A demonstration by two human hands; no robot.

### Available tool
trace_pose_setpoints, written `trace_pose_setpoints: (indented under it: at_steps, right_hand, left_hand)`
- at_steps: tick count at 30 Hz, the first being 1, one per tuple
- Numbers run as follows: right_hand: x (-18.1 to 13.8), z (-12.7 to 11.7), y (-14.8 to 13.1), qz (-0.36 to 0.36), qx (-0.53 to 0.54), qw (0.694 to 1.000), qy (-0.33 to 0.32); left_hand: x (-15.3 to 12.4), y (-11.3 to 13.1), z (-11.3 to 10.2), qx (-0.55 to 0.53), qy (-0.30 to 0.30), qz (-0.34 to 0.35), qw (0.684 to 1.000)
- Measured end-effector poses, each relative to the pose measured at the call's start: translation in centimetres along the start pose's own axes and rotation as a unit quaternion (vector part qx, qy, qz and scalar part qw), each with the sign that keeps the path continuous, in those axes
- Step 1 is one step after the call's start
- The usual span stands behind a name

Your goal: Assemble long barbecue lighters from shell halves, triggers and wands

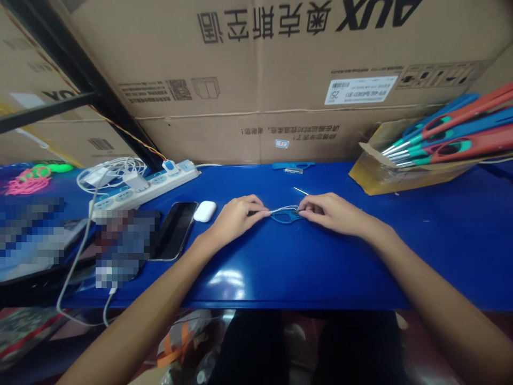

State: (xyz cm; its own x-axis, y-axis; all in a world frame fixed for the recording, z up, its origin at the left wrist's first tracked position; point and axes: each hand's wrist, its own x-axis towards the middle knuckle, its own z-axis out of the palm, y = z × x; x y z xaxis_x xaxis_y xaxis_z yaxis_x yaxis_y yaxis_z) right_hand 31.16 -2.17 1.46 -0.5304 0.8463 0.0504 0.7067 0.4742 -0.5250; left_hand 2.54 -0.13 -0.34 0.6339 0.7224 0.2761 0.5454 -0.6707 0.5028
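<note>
A small blue scissor handle piece (285, 216) with a thin metal part along its top lies at the middle of the blue table (280, 262). My left hand (238, 214) pinches its left end, fingers closed. From the other side my right hand (331, 212) pinches the right end, fingers closed too. Both forearms rest over the table's front edge.
A cardboard box (395, 166) at the right holds several red and blue scissors (452, 133). Another blue part (292, 166) lies at the back. Left of my hands are white earbuds case (204, 210), a phone (176, 230), a power strip (148, 187) with cables, and large cartons behind.
</note>
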Motion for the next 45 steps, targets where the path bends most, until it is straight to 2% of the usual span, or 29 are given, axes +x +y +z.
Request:
trace_pose_setpoints:
  at_steps: [3,7,11,18,25,28,34,39,45]
  right_hand:
    - [-0.2,0.0,-0.1,-0.019,-0.004,1.0,0.013]
    - [-0.3,0.0,-0.5,-0.073,-0.022,0.994,0.076]
    - [-0.2,0.1,-0.5,-0.073,-0.035,0.995,0.06]
    - [0.1,0.9,0.0,-0.08,-0.005,0.995,0.058]
    - [0.2,1.1,-0.5,-0.064,-0.015,0.996,0.068]
    - [0.2,1.0,-0.5,-0.067,-0.007,0.996,0.06]
    - [0.1,1.0,-0.2,-0.084,0.021,0.994,0.06]
    - [0.2,1.3,-0.6,-0.081,0.021,0.995,0.058]
    - [0.2,1.4,-0.7,-0.062,0.012,0.997,0.036]
  left_hand:
    - [0.0,0.0,-0.1,-0.022,-0.001,-0.016,1.0]
    - [0.0,-0.2,-0.3,0.008,-0.01,-0.009,1.0]
    - [-0.1,-0.4,-0.5,-0.006,-0.015,-0.017,1.0]
    - [-0.1,-1.5,-0.4,-0.064,-0.001,-0.079,0.995]
    - [-0.2,-0.3,-1.0,0.045,-0.014,-0.091,0.995]
    - [-0.2,-0.2,-0.9,0.041,-0.008,-0.099,0.994]
    - [-0.3,-0.6,-0.9,0.022,-0.01,-0.082,0.996]
    - [-0.4,0.0,-1.8,0.062,-0.034,-0.047,0.996]
    - [-0.4,0.4,-1.6,0.123,-0.054,-0.015,0.991]
